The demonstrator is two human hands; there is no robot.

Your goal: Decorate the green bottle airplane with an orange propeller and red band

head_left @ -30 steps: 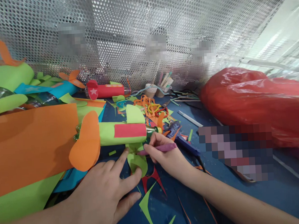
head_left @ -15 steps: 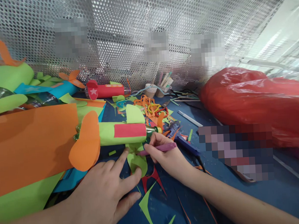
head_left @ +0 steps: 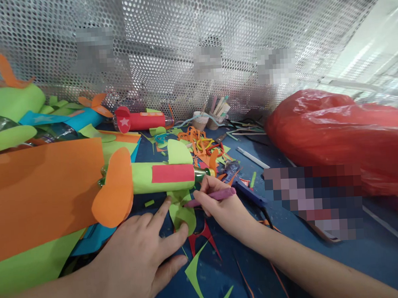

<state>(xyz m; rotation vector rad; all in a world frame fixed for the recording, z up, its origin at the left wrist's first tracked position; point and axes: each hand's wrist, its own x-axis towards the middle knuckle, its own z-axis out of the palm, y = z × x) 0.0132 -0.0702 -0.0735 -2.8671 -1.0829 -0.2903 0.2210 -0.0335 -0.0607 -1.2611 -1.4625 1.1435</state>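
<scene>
My right hand (head_left: pixel 222 205) is closed around a purple marker (head_left: pixel 223 193), its tip at a light-green paper piece (head_left: pixel 182 218). With fingers apart, my left hand (head_left: pixel 150 245) presses its fingertips on the left side of that piece. Just behind lies a bottle wrapped in green paper (head_left: pixel 142 177), with a red paper strip (head_left: pixel 172 173) on its side and a green fin (head_left: pixel 179 152). An orange paper tail piece (head_left: pixel 116 189) sits at its left end; the bottle neck shows at the right.
Orange sheets (head_left: pixel 48 197) lie at left, with other paper-wrapped bottles (head_left: pixel 140 121) behind. A blue glue gun (head_left: pixel 250 194), paper scraps (head_left: pixel 205 273), cups of pens (head_left: pixel 214 117) and a red plastic bag (head_left: pixel 335 137) surround the work spot. A perforated metal screen (head_left: pixel 167 48) stands behind.
The purple marker's tip and my right fingers have shifted very slightly on the green paper. My left hand stays in place.
</scene>
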